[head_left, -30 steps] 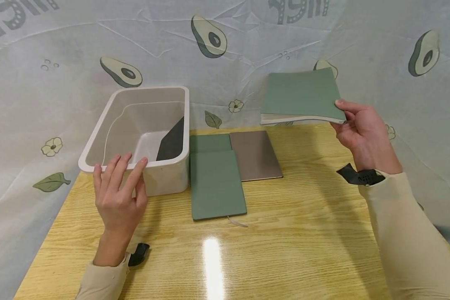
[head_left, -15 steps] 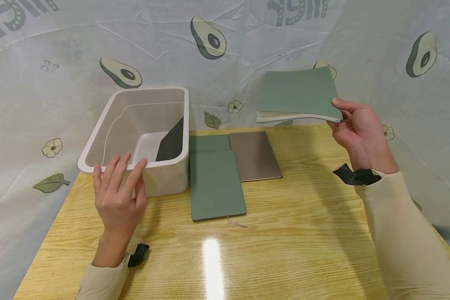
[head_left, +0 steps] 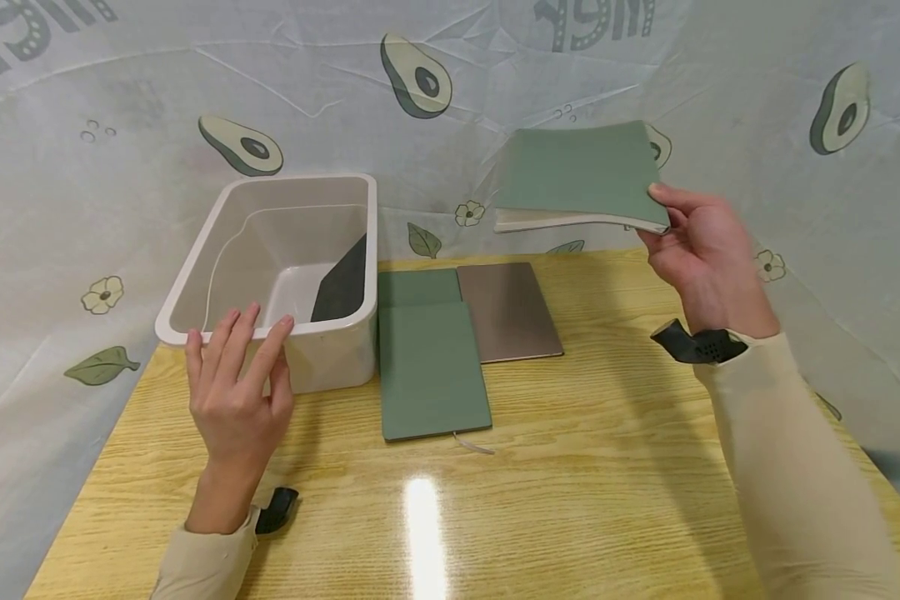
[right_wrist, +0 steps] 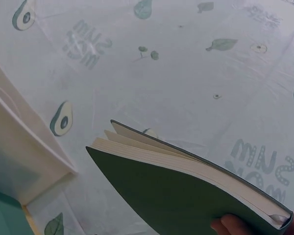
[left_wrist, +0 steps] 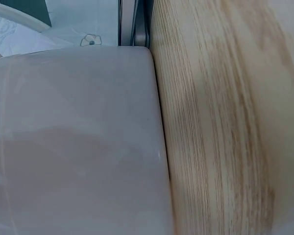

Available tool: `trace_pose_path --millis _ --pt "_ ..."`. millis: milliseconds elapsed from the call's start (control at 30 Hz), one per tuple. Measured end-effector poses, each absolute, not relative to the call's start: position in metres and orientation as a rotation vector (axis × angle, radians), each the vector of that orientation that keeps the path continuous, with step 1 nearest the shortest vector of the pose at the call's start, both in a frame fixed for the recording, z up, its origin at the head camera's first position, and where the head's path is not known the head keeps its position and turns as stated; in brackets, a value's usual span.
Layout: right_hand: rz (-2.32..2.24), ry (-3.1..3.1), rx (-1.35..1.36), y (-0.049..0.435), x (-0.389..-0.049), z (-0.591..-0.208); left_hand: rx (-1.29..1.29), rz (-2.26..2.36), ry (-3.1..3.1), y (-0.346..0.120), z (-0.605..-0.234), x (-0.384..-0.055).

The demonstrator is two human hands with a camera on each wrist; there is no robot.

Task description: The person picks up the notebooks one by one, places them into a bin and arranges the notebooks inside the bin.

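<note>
My right hand (head_left: 701,242) pinches a green softcover notebook (head_left: 581,171) by its right end, thumb on top, holding it up above the far side of the table. In the right wrist view the notebook (right_wrist: 186,186) shows its cream pages slightly fanned, with fingers beneath the cover. My left hand (head_left: 240,392) rests its fingertips on the near rim of a light grey plastic bin (head_left: 337,337), fingers spread. The left wrist view shows the bin's outer wall (left_wrist: 83,137) close up. A dark flat item (head_left: 341,283) leans inside the bin against its right wall.
Right of the bin, a green notebook (head_left: 435,375) with a ribbon overlaps another green cover (head_left: 420,285). A brown notebook (head_left: 513,312) lies beside them on the wooden table (head_left: 570,475). An avocado-print cloth (head_left: 330,92) hangs behind.
My right hand has carried the held notebook a little to the left and slightly up. The left hand, the bin and the notebooks on the table stay where they were.
</note>
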State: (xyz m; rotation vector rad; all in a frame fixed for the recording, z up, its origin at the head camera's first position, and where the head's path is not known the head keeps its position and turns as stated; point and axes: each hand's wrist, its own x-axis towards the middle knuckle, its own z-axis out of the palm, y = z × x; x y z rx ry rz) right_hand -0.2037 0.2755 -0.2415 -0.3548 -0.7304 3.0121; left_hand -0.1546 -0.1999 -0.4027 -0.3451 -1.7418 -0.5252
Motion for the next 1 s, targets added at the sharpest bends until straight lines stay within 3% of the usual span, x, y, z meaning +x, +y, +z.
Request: trace_pose_path --millis 1000 --pt "2.937 -1.092 -0.258 0.138 -0.224 -0.221 -0.334 -0.524 -1.728 -0.201 -0.402 -0.153"
